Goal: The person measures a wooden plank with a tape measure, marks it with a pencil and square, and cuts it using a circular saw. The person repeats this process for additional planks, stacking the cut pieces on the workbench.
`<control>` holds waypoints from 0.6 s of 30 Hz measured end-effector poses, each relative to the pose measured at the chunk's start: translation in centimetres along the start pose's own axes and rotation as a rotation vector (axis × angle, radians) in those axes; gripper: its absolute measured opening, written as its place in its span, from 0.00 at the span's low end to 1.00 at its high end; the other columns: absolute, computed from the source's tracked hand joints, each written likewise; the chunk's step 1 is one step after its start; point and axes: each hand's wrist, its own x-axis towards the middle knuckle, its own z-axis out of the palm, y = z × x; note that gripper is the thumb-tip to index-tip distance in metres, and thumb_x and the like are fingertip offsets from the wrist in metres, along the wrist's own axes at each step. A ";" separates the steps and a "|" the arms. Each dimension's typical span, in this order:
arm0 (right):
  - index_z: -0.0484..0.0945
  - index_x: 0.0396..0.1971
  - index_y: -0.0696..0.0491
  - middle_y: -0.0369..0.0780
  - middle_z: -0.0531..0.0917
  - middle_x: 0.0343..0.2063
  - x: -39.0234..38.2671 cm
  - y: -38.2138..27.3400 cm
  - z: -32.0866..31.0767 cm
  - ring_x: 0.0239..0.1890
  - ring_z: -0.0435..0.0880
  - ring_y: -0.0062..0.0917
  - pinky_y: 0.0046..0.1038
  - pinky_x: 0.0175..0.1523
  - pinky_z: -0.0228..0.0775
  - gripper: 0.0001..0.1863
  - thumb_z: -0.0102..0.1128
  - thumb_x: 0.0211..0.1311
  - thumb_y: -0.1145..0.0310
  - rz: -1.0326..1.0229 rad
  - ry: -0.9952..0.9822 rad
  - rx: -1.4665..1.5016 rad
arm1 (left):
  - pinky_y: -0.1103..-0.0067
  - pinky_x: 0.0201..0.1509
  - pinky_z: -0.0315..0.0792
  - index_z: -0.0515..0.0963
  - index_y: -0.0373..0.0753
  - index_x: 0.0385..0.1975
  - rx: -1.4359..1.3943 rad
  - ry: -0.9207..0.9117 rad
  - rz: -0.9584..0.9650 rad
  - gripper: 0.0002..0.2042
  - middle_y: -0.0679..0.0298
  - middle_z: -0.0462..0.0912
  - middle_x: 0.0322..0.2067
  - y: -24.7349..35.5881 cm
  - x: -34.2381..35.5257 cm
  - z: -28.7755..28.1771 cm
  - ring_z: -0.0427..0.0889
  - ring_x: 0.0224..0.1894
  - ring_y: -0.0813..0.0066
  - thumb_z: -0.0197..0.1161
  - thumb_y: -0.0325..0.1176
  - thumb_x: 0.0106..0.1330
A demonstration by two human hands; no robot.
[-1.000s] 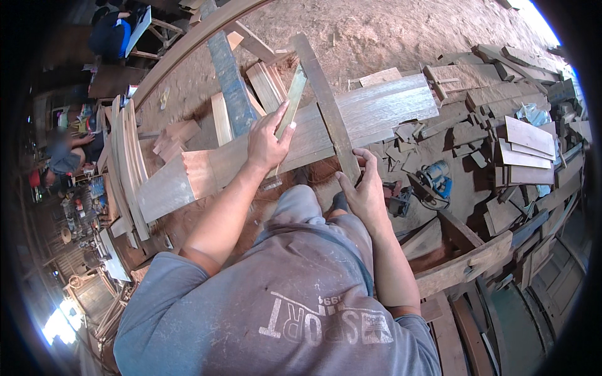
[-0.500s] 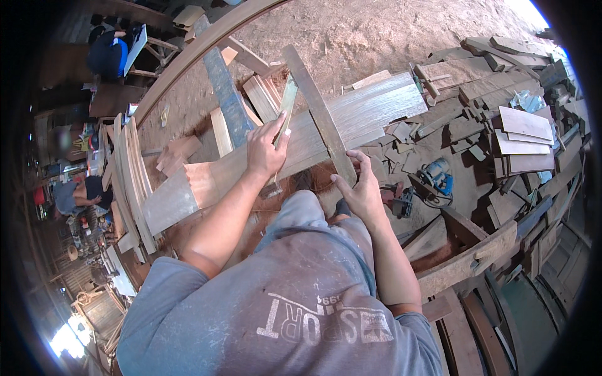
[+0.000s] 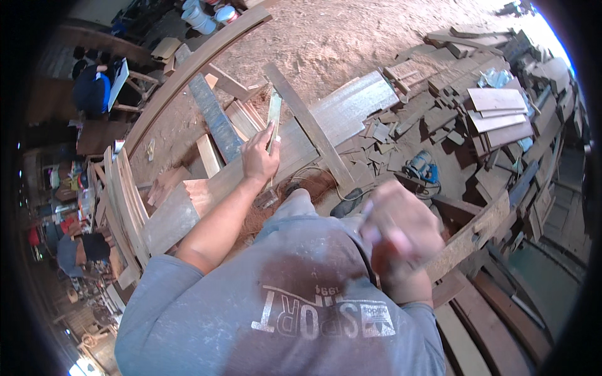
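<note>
My right hand [image 3: 404,222] is a blur, so I can't tell whether its fingers grip anything. My left hand [image 3: 260,161] hides part of the narrow strip [image 3: 274,109] by the wide board's [image 3: 351,108] far edge, and my left forearm [image 3: 219,229] covers a stretch of its near edge. My shirt [image 3: 295,344] runs out of view below. The co-worker's [image 3: 74,250] doings are too small to make out.

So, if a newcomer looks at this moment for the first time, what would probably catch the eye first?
Probably the right hand, large and blurred, right of the picture's centre. Next might come the long grey board slanting across the middle, with a narrow dark board lying across it and the left hand on a thin pale strip. The blue power tool stands out on the ground to the right.
</note>
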 end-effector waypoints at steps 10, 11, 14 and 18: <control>0.83 0.61 0.40 0.33 0.88 0.47 6.1 -4.9 5.6 0.39 0.84 0.26 0.30 0.45 0.80 0.17 0.69 0.76 0.60 -0.601 -0.173 0.521 | 0.58 0.66 0.73 0.78 0.45 0.73 0.038 0.019 0.040 0.26 0.53 0.89 0.55 -0.1 -0.1 0.0 0.87 0.57 0.51 0.64 0.39 0.75; 0.83 0.60 0.41 0.34 0.89 0.46 6.1 -5.4 5.5 0.39 0.85 0.26 0.31 0.45 0.80 0.16 0.69 0.76 0.61 -0.603 -0.195 0.533 | 0.57 0.66 0.74 0.78 0.44 0.73 0.032 -0.006 0.036 0.26 0.53 0.89 0.55 0.1 0.2 0.0 0.87 0.57 0.51 0.64 0.39 0.75; 0.83 0.55 0.43 0.36 0.89 0.44 5.0 -7.6 5.9 0.39 0.87 0.29 0.34 0.47 0.81 0.12 0.69 0.76 0.64 -0.458 -0.159 0.533 | 0.56 0.65 0.76 0.78 0.43 0.72 -0.058 0.011 -0.026 0.26 0.51 0.88 0.55 -1.0 -0.3 0.5 0.87 0.56 0.50 0.64 0.40 0.75; 0.83 0.50 0.47 0.40 0.90 0.40 5.4 -8.7 6.9 0.40 0.89 0.32 0.37 0.49 0.83 0.08 0.68 0.75 0.68 -0.408 -0.125 0.527 | 0.57 0.66 0.77 0.78 0.42 0.72 -0.089 -0.004 -0.027 0.26 0.49 0.88 0.55 0.0 1.0 -0.2 0.88 0.56 0.49 0.64 0.40 0.75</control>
